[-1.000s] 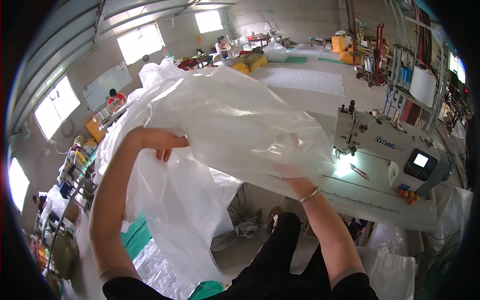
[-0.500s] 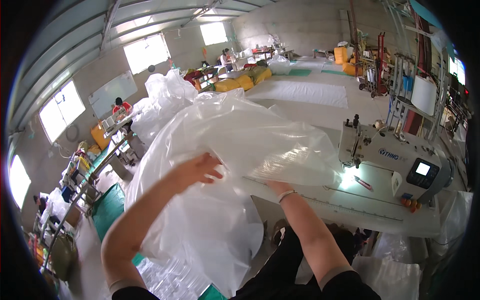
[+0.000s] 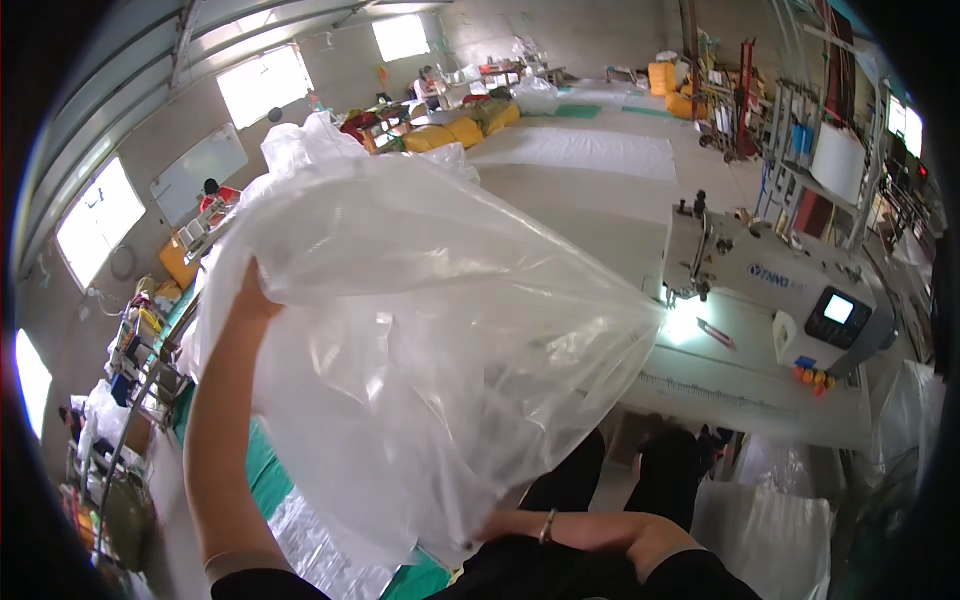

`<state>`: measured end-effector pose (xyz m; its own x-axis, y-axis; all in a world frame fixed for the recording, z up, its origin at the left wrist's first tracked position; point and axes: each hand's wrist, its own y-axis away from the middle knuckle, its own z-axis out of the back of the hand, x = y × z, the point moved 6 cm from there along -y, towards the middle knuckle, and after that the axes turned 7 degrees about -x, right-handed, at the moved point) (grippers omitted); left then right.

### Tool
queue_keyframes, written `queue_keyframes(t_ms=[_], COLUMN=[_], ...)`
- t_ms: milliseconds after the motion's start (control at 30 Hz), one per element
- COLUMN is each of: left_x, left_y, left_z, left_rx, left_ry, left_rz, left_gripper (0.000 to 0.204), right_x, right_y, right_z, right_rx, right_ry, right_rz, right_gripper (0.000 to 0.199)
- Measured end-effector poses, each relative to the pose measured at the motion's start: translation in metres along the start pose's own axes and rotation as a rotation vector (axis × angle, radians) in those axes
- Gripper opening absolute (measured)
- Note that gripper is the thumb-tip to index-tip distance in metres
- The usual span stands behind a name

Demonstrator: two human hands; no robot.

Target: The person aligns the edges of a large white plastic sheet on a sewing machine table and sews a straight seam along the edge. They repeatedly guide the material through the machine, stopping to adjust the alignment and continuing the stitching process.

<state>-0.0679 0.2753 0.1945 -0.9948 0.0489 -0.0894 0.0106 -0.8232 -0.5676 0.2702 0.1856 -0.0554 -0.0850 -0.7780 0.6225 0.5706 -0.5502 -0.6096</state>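
Note:
A large, translucent white plastic sheet (image 3: 430,290) spreads in front of me. Its right corner narrows to the needle area of the white sewing machine (image 3: 780,265), where a lamp glows. My left hand (image 3: 257,293) is raised at the sheet's left side, closed on the plastic, its fingertips hidden in the film. Low and close to my body, my right hand (image 3: 492,524) grips the near edge; motion smears its fingers. Between the hands the film hangs loosely, while it runs straighter toward the needle. A small red-handled tool (image 3: 716,334) lies on the machine table beside the needle.
The machine table (image 3: 700,395) carries a ruler strip along its near edge. A white thread cone (image 3: 840,162) stands behind the machine. Bunched plastic (image 3: 305,145) rises at the far left. Green sheeting (image 3: 262,470) covers floor at left. People sit at distant machines.
My left hand has moved left and up, spreading the sheet. My right hand has come off the table toward my body, bringing the near edge down with it. The view has shifted slightly.

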Motion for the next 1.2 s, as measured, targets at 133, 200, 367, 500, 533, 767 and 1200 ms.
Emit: queue_keyframes(t_ms=[133,200,367,500,533,767,1200], left_x=[0.046,0.057,-0.006,-0.149,-0.197,-0.256,-0.215], left_y=[-0.002,0.02,0.12,0.207,0.205,0.221,0.235], left_z=[0.009,0.0,-0.105,-0.171,-0.173,-0.217,-0.215], left_rx=[0.053,0.02,0.292,0.317,0.5,0.264,0.953], left_ry=[-0.383,-0.534,-0.265,1.083,0.81,0.284,0.309], left_rz=[-0.066,-0.192,-0.043,0.123,0.187,-0.23,-0.387], left_gripper=[0.045,0.046,0.031,0.029,0.044,0.052,0.036], right_x=[0.0,-0.033,-0.125,-0.083,-0.075,-0.071,-0.11], right_y=[0.06,0.086,0.169,0.128,0.114,0.13,0.13], right_z=[-0.007,0.014,0.141,0.214,0.222,0.198,0.322], right_rx=[0.281,0.322,-0.356,-0.551,-0.511,-0.479,-0.349], right_ry=[-0.276,-0.366,-0.559,-0.669,-0.541,-0.932,0.506], right_rz=[-0.107,-0.303,-1.175,-1.016,-0.939,-0.955,-0.599], right_gripper=[0.02,0.021,0.041,0.048,0.047,0.034,0.038])
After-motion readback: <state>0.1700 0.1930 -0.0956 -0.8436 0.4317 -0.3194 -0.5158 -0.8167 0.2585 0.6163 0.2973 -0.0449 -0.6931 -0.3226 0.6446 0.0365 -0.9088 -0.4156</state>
